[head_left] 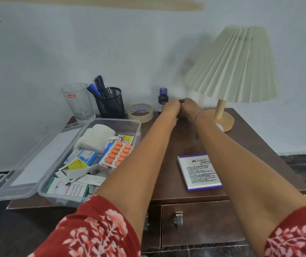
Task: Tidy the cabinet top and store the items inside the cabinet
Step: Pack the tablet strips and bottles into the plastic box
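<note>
Both arms reach to the back of the brown cabinet top (181, 145). My left hand (171, 106) and my right hand (190, 106) meet there, fingers closed around something small that they hide; I cannot tell what it is. A small dark ink bottle (163, 98) with a blue cap stands just left of my left hand. A roll of masking tape (141, 112) lies further left. A white and purple stamp pad box (199, 171) lies near the front edge. An open clear plastic box (111, 123) of medicines sits at the left.
A glass tumbler (78, 101) and a black mesh pen holder (110, 104) stand at the back left by the wall. A lamp with a pleated shade (235, 65) and a wooden base (222, 118) stands at the back right. Below the top is a drawer with a metal handle (178, 219).
</note>
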Motion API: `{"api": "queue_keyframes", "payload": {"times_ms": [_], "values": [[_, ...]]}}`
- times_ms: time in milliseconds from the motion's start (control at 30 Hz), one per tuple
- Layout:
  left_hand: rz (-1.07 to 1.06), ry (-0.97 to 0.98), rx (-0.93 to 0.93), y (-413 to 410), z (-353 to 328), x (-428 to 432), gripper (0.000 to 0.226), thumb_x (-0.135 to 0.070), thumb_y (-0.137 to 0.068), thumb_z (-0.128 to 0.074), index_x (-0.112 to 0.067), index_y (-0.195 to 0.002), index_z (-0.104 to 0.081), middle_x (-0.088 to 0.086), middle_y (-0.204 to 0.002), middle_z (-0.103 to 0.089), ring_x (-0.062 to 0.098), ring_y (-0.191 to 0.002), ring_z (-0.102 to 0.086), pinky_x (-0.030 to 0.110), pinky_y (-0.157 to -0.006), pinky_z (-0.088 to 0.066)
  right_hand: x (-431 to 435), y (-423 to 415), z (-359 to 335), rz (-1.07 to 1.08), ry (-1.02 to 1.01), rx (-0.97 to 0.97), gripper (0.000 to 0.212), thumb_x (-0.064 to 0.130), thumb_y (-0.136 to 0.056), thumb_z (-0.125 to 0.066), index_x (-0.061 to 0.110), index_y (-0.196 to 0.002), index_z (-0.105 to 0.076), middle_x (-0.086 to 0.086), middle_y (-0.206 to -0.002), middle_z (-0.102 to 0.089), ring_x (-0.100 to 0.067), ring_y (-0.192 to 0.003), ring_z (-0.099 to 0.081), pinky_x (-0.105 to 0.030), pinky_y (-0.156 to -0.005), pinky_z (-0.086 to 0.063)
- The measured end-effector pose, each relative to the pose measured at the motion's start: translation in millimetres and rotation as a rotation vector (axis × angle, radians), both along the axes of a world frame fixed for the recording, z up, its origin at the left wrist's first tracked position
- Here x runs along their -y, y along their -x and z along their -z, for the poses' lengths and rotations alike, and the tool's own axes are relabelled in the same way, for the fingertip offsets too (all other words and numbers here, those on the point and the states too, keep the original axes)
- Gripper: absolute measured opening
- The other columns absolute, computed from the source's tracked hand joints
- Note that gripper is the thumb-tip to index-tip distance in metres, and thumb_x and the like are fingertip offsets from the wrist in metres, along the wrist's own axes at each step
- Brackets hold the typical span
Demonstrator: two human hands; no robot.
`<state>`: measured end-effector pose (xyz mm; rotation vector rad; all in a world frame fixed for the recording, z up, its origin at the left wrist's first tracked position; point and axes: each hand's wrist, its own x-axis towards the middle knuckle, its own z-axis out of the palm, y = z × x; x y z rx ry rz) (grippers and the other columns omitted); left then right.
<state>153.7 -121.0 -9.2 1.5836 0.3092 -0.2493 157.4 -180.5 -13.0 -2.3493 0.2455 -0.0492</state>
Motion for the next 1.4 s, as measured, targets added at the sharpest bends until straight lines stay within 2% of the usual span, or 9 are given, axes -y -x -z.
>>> {"api": "queue_keyframes", "payload": {"times_ms": [200, 300, 433, 600, 800, 933, 1067, 1167, 1400], "values": [[0.04, 0.061, 0.037, 16, -10, -3, 0.021, -0.013, -0.097, -0.037, -0.004, -0.106, -0.054, 0.003, -0.07, -0.04, 0.017, -0.065, -0.042, 0.026, -0.063, -0.039, -3, 9, -7, 0.063, 0.026, 0.039, 0.032, 0.014, -0.098, -0.044, -0.001, -0.122, -0.058, -0.018, -0.125, -0.061, -0.03, -0.118, -0.056, -0.03, -0.098, -0.041], [0.022, 0.064, 0.08, 25, -17, -9, 0.04, -0.012, -0.096, -0.036, 0.003, -0.132, -0.046, 0.002, -0.07, -0.04, 0.012, -0.058, -0.037, 0.025, -0.056, -0.035, -9, 20, -11, 0.098, 0.001, 0.078, 0.031, 0.015, -0.097, -0.045, 0.0, -0.12, -0.061, -0.018, -0.123, -0.062, -0.031, -0.116, -0.058, -0.03, -0.095, -0.042], [-0.034, 0.015, 0.038, 43, -31, -25, 0.015, -0.003, -0.09, -0.046, -0.008, -0.102, -0.053, 0.007, -0.069, -0.046, 0.016, -0.056, -0.039, 0.028, -0.063, -0.039, -24, 46, -13, 0.11, -0.127, 0.122, 0.032, 0.015, -0.094, -0.052, -0.001, -0.12, -0.06, -0.02, -0.121, -0.063, -0.032, -0.115, -0.058, -0.031, -0.094, -0.043], [-0.022, 0.05, 0.098, 73, -43, -48, 0.013, -0.001, -0.09, -0.048, -0.005, -0.097, -0.058, 0.007, -0.073, -0.054, 0.016, -0.062, -0.048, 0.024, -0.059, -0.04, -45, 81, -22, 0.144, -0.297, 0.238, 0.03, 0.008, -0.088, -0.058, 0.001, -0.117, -0.063, -0.018, -0.117, -0.066, -0.028, -0.111, -0.061, -0.03, -0.094, -0.046], [-0.034, -0.069, 0.175, 105, -63, -89, 0.009, -0.003, -0.091, -0.05, -0.001, -0.087, -0.058, 0.011, -0.078, -0.056, 0.024, -0.074, -0.058, 0.034, -0.082, -0.054, -60, 121, -44, 0.036, -0.389, 0.335, 0.03, 0.006, -0.081, -0.068, 0.006, -0.111, -0.067, -0.012, -0.111, -0.07, -0.022, -0.105, -0.065, -0.026, -0.095, -0.049], [-0.057, -0.074, 0.24, 144, -70, -121, 0.027, 0.009, -0.087, -0.051, 0.004, -0.111, -0.063, 0.01, -0.076, -0.06, 0.014, -0.065, -0.058, 0.019, -0.063, -0.055, -73, 151, -56, -0.097, -0.321, 0.345, 0.034, 0.011, -0.077, -0.073, 0.009, -0.111, -0.07, -0.009, -0.103, -0.072, -0.01, -0.087, -0.063, -0.009, -0.071, -0.045], [-0.03, -0.087, 0.199, 184, -69, -143, 0.028, 0.016, -0.087, -0.046, 0.01, -0.11, -0.061, 0.013, -0.071, -0.058, 0.018, -0.062, -0.058, 0.016, -0.048, -0.053, -83, 180, -50, -0.171, -0.197, 0.286, 0.034, 0.018, -0.075, -0.077, 0.008, -0.107, -0.07, -0.01, -0.096, -0.072, -0.013, -0.086, -0.062, -0.019, -0.078, -0.046], [0.039, -0.21, 0.178, 203, -68, -161, 0.025, 0.008, -0.09, -0.05, 0.01, -0.113, -0.06, 0.016, -0.078, -0.061, 0.017, -0.063, -0.059, 0.017, -0.05, -0.053, -91, 193, -48, -0.236, -0.14, 0.195, 0.041, 0.02, -0.075, -0.077, 0.008, -0.113, -0.067, -0.011, -0.109, -0.07, -0.018, -0.102, -0.064, -0.021, -0.083, -0.046], [0.14, -0.454, 0.042, 220, -68, -191, 0.014, 0.0, -0.09, -0.056, 0.01, -0.097, -0.061, 0.027, -0.087, -0.065, 0.023, -0.05, -0.069, 0.023, -0.045, -0.055, -113, 214, -54, -0.497, 0.123, 0.092, 0.035, 0.018, -0.074, -0.075, 0.006, -0.105, -0.063, -0.006, -0.093, -0.065, -0.013, -0.08, -0.055, -0.018, -0.059, -0.04]]}}
